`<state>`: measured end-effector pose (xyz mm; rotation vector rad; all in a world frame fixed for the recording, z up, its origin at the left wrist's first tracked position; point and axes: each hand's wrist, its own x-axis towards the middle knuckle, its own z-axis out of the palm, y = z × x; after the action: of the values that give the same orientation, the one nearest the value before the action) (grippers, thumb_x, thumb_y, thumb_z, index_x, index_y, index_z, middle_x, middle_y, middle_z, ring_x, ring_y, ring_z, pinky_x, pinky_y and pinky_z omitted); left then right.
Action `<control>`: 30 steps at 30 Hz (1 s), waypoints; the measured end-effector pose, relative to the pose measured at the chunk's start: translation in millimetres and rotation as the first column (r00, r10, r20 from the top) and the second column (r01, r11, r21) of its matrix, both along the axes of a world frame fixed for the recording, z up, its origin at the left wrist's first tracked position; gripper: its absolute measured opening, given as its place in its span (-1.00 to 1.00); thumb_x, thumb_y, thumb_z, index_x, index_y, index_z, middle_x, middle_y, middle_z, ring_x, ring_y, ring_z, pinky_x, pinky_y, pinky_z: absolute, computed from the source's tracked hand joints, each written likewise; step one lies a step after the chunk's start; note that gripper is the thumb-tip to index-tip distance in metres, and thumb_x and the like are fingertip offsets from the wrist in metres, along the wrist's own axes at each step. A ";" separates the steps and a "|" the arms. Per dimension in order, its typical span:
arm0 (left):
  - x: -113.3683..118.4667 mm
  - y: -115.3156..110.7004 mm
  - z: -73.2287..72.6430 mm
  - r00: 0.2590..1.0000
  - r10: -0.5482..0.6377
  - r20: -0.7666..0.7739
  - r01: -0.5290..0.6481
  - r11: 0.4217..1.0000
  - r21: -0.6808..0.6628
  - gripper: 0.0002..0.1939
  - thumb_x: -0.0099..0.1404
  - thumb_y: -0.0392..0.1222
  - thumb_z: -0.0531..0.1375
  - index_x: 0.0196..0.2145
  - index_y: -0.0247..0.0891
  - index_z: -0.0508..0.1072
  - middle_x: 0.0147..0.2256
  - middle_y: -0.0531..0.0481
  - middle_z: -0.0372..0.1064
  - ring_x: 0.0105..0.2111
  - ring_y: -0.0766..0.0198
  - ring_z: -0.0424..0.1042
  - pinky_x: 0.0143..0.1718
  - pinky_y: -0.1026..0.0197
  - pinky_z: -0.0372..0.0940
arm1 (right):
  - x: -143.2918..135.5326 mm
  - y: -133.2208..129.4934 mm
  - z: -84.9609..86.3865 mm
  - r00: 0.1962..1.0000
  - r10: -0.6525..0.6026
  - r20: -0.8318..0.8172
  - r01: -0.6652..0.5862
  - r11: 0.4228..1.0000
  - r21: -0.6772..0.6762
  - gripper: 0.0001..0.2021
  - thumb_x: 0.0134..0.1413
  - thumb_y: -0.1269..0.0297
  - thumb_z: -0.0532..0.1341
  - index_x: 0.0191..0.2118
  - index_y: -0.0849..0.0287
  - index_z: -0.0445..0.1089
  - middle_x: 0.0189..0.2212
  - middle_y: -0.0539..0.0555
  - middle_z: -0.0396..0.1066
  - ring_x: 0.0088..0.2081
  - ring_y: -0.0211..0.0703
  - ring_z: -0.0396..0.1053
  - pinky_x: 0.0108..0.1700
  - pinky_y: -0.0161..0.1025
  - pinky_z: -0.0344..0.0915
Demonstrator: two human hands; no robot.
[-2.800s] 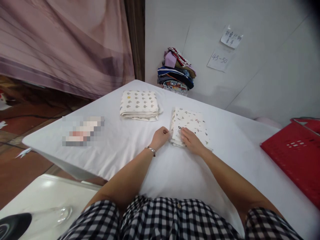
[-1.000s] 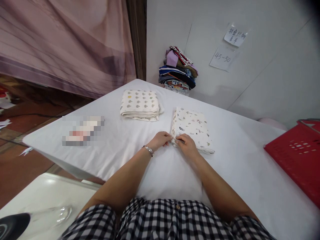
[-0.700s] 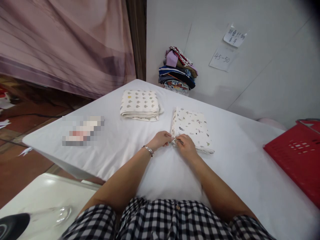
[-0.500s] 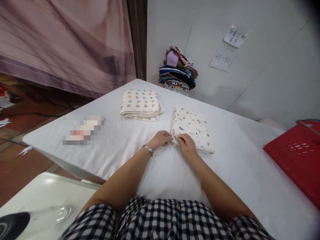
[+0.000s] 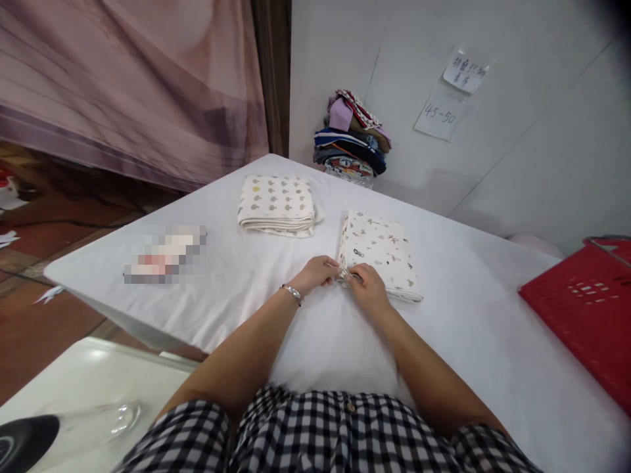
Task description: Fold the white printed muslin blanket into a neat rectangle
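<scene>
A folded white cloth (image 5: 382, 253) with small scattered prints lies flat on the white-covered table (image 5: 473, 315). My left hand (image 5: 318, 274) pinches the near left corner of this cloth between thumb and fingers. Close beside it, my right hand (image 5: 367, 284) has its fingers closed on the same corner, which looks slightly bunched up. The fingertips hide the exact fold between them. Further back and to the left sits a second folded cloth (image 5: 276, 200), white with rows of grey tree-like prints, touched by neither hand.
A pixelated item (image 5: 165, 255) lies on the table's left side. At the right edge stands a red basket (image 5: 582, 302). Folded clothes (image 5: 350, 141) are piled by the wall. A pale side surface (image 5: 98, 374) at lower left carries a clear glass-like object (image 5: 98, 424).
My right fingers have shifted slightly at the cloth's corner, pressing it closer to the left fingertips. Both cloths stay where they were.
</scene>
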<state>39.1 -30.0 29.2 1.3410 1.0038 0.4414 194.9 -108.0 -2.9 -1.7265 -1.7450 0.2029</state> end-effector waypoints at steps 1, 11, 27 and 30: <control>-0.1 -0.1 -0.1 1.000 -0.002 -0.002 0.002 1.000 0.001 -0.83 0.06 -0.25 0.22 -0.35 -0.33 0.35 -0.56 0.07 0.32 -0.61 0.45 0.25 -0.62 0.39 0.12 | 0.4 0.3 0.2 1.000 0.004 -0.013 -0.004 1.000 -0.005 -0.89 0.09 0.24 0.12 -0.33 0.11 0.36 -0.35 0.04 0.35 -0.27 -0.14 0.25 -0.19 -0.21 0.17; 0.3 0.1 -1.7 1.000 -0.012 -0.002 0.012 1.000 0.012 -0.77 0.02 -0.32 0.21 -0.30 -0.34 0.36 -0.65 0.12 0.24 -0.62 0.43 0.24 -0.63 0.39 0.10 | -4.1 -2.6 -0.8 1.000 -0.018 -0.020 0.019 0.997 0.071 -0.82 0.16 0.25 0.03 -0.34 0.13 0.33 -0.36 0.07 0.33 -0.27 -0.14 0.24 -0.20 -0.20 0.17; 1.7 -1.1 -2.3 0.998 0.007 0.059 -0.008 1.000 0.012 -0.82 0.03 -0.36 0.19 -0.33 -0.33 0.35 -0.67 0.14 0.23 -0.67 0.45 0.19 -0.63 0.38 0.07 | -5.2 -3.2 2.2 0.996 -0.047 -0.079 0.051 0.997 0.051 -0.85 0.13 0.21 0.07 -0.37 0.13 0.30 -0.40 0.03 0.32 -0.31 -0.16 0.23 -0.25 -0.23 0.16; 1.3 -2.3 0.7 0.999 0.016 0.046 -0.017 1.000 0.016 -0.82 0.03 -0.38 0.18 -0.33 -0.33 0.35 -0.68 0.15 0.22 -0.68 0.46 0.18 -0.64 0.38 0.06 | -5.8 -3.6 2.1 0.992 -0.074 -0.103 0.080 0.995 0.057 -0.84 0.13 0.21 0.05 -0.37 0.13 0.30 -0.40 0.03 0.31 -0.31 -0.16 0.24 -0.25 -0.23 0.16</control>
<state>40.4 -32.3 29.9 1.3323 0.9759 0.4913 189.1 -111.6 -0.8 -1.7064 -1.5935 0.1972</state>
